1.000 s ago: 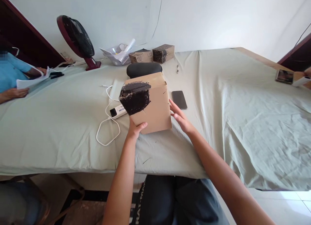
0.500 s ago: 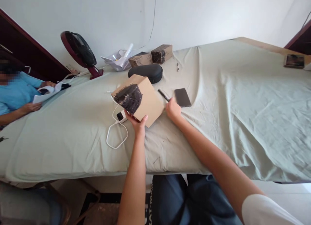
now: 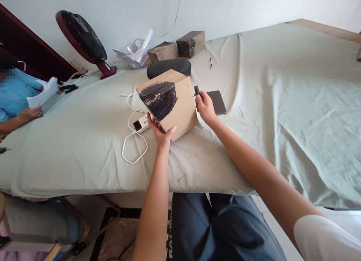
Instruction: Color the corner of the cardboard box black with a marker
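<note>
My left hand [image 3: 162,132] grips the near lower edge of a tilted cardboard box [image 3: 184,110], thumb on its front face and fingers under the side. A patch of black scribble [image 3: 160,99] covers part of the box. To the right of the box, my right hand [image 3: 206,107] is closed around a black marker [image 3: 196,90] that points upward. Just behind that hand a dark phone or small tablet [image 3: 218,102] lies flat, partly hidden. A white power bank with a dark display [image 3: 141,124] and a white cable [image 3: 124,150] lie left of the box.
Behind the box sit a black hard case [image 3: 169,67], two scribbled cardboard boxes [image 3: 194,43] and a clear plastic basket [image 3: 134,58]. A fan [image 3: 84,39] stands at back left. A small pen-like item [image 3: 211,63] lies farther back. A person [image 3: 17,95] holding papers sits at left.
My right hand has lifted the marker, which has swung more upright beside the box. The box has turned slightly in my left hand. The camera view has tilted downward.
</note>
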{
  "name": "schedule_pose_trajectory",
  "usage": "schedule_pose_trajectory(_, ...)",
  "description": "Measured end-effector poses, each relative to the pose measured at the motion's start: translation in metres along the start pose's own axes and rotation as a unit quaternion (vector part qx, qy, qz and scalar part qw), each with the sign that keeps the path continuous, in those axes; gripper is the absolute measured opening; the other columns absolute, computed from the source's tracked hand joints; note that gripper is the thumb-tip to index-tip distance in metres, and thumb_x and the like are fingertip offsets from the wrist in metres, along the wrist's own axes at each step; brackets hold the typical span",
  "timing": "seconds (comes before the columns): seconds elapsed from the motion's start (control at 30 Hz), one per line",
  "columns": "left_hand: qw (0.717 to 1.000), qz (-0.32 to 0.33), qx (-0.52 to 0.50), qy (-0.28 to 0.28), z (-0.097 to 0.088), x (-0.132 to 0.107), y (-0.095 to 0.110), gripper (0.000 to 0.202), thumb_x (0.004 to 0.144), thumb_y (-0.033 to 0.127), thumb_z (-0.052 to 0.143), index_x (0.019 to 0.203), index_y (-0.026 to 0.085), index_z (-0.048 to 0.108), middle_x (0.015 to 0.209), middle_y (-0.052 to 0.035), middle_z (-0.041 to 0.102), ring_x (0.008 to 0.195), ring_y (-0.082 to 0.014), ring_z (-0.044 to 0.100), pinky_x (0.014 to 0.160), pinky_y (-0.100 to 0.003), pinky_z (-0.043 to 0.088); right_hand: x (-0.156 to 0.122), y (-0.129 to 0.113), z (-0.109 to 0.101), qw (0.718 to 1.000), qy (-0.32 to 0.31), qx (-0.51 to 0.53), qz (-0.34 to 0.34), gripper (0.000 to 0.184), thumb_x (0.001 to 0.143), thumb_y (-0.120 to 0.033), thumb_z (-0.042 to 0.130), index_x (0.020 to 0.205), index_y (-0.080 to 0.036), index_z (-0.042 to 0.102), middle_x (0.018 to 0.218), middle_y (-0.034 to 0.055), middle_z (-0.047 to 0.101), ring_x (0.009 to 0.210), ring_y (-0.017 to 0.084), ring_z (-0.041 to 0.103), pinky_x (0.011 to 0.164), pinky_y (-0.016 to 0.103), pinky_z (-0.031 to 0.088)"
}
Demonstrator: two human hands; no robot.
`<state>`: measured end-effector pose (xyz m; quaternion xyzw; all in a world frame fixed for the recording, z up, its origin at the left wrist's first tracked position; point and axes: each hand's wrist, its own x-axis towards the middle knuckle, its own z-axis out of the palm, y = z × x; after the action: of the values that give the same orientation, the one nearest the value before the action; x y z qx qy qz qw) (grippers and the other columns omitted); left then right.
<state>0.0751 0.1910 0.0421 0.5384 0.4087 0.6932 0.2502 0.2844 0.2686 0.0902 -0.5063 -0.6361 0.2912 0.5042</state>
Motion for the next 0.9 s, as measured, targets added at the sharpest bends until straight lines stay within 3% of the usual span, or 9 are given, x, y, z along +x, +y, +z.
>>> schedule_pose_trajectory(0.13, 0.999, 0.010, 0.037, -0.017, 0.000, 0.000, -0.005, 0.138, 0.064, 0.063, 0.091, 0.171, 0.032, 0.009, 0.165, -0.0192, 0.035, 0.151, -0.0378, 0.049, 0.124, -0.054, 0.046, 0.002, -0.019, -0.018, 0.989, -0.030, -0.138, 0.034, 0.035, 0.111, -0.032, 0.042, 0.120, -0.018, 0.072, 0.103, 0.0122, 0.076, 0.099, 0.026, 0.069, 0.091, 0.036, 0.053)
schedule_pose_trajectory(0.23, 0.997, 0.004, 0.074, -0.019, -0.004, 0.000, -0.007, 0.138, 0.065, 0.065, 0.089, 0.171, 0.034, 0.006, 0.167, -0.0187, 0.032, 0.153, -0.0379, 0.046, 0.124, -0.054, 0.045, 0.002, -0.029, -0.036, 0.952, -0.149, -0.248, 0.097, 0.049, 0.104, -0.027, 0.058, 0.151, -0.016, 0.064, 0.130, 0.0206, 0.076, 0.111, 0.033, 0.071, 0.093, 0.040, 0.055)
schedule_pose_trajectory(0.33, 0.996, 0.007, 0.084, -0.017, -0.007, -0.001, -0.008, 0.136, 0.066, 0.061, 0.088, 0.170, 0.034, 0.006, 0.168, -0.0194, 0.032, 0.152, -0.0378, 0.047, 0.124, -0.055, 0.045, 0.005, -0.035, -0.057, 0.897, -0.274, -0.295, 0.182, 0.094, 0.088, -0.012, 0.072, 0.174, -0.027, 0.036, 0.126, 0.0188, 0.079, 0.088, 0.031, 0.075, 0.082, 0.042, 0.058)
schedule_pose_trajectory(0.4, 0.996, 0.010, 0.092, -0.010, -0.008, -0.002, -0.007, 0.132, 0.068, 0.057, 0.088, 0.169, 0.033, 0.006, 0.168, -0.0196, 0.032, 0.152, -0.0372, 0.046, 0.123, -0.055, 0.045, 0.008, -0.040, -0.074, 0.892, -0.315, -0.242, 0.216, 0.088, 0.085, -0.008, 0.071, 0.167, -0.031, 0.050, 0.098, 0.0115, 0.082, 0.063, 0.025, 0.070, 0.069, 0.041, 0.058)
schedule_pose_trajectory(0.47, 0.993, 0.016, 0.113, 0.016, -0.006, -0.004, -0.005, 0.127, 0.070, 0.055, 0.087, 0.168, 0.032, 0.008, 0.168, -0.0196, 0.031, 0.154, -0.0365, 0.044, 0.124, -0.054, 0.044, 0.011, -0.047, -0.090, 0.926, -0.285, -0.119, 0.217, 0.051, 0.088, -0.014, 0.067, 0.138, -0.024, 0.076, 0.076, 0.0072, 0.075, 0.053, 0.023, 0.066, 0.061, 0.039, 0.058)
schedule_pose_trajectory(0.57, 0.987, 0.030, 0.153, 0.044, -0.004, -0.006, 0.001, 0.121, 0.071, 0.052, 0.088, 0.165, 0.028, 0.015, 0.166, -0.0214, 0.031, 0.155, -0.0365, 0.042, 0.126, -0.053, 0.043, 0.012, -0.066, -0.105, 0.956, -0.210, 0.126, 0.159, 0.021, 0.094, -0.027, 0.064, 0.109, -0.018, 0.076, 0.079, 0.0079, 0.075, 0.066, 0.024, 0.075, 0.060, 0.035, 0.060)
schedule_pose_trajectory(0.67, 0.977, 0.039, 0.201, 0.051, -0.003, -0.006, 0.003, 0.120, 0.072, 0.046, 0.090, 0.164, 0.026, 0.016, 0.165, -0.0227, 0.030, 0.155, -0.0371, 0.042, 0.126, -0.054, 0.043, 0.005, -0.091, -0.100, 0.945, -0.180, 0.267, 0.065, 0.028, 0.092, -0.037, 0.076, 0.113, -0.022, 0.065, 0.092, 0.0059, 0.077, 0.078, 0.020, 0.076, 0.061, 0.028, 0.057)
schedule_pose_trajectory(0.77, 0.962, 0.069, 0.248, 0.088, -0.003, -0.005, 0.003, 0.122, 0.071, 0.040, 0.093, 0.164, 0.027, 0.015, 0.163, -0.0217, 0.030, 0.158, -0.0386, 0.037, 0.130, -0.057, 0.038, -0.014, -0.113, -0.073, 0.954, -0.108, 0.277, -0.044, 0.039, 0.090, -0.053, 0.081, 0.103, -0.025, 0.058, 0.084, 0.0004, 0.073, 0.063, 0.014, 0.065, 0.053, 0.025, 0.043)
schedule_pose_trajectory(0.9, 0.940, 0.073, 0.308, 0.127, 0.000, -0.005, 0.008, 0.122, 0.073, 0.032, 0.093, 0.163, 0.023, 0.010, 0.163, -0.0241, 0.025, 0.159, -0.0400, 0.032, 0.133, -0.058, 0.031, -0.043, -0.120, -0.028, 0.962, -0.062, 0.201, -0.175, 0.039, 0.109, -0.057, 0.044, 0.113, -0.023, 0.061, 0.060, -0.0048, 0.058, 0.055, 0.016, 0.052, 0.060, 0.032, 0.043)
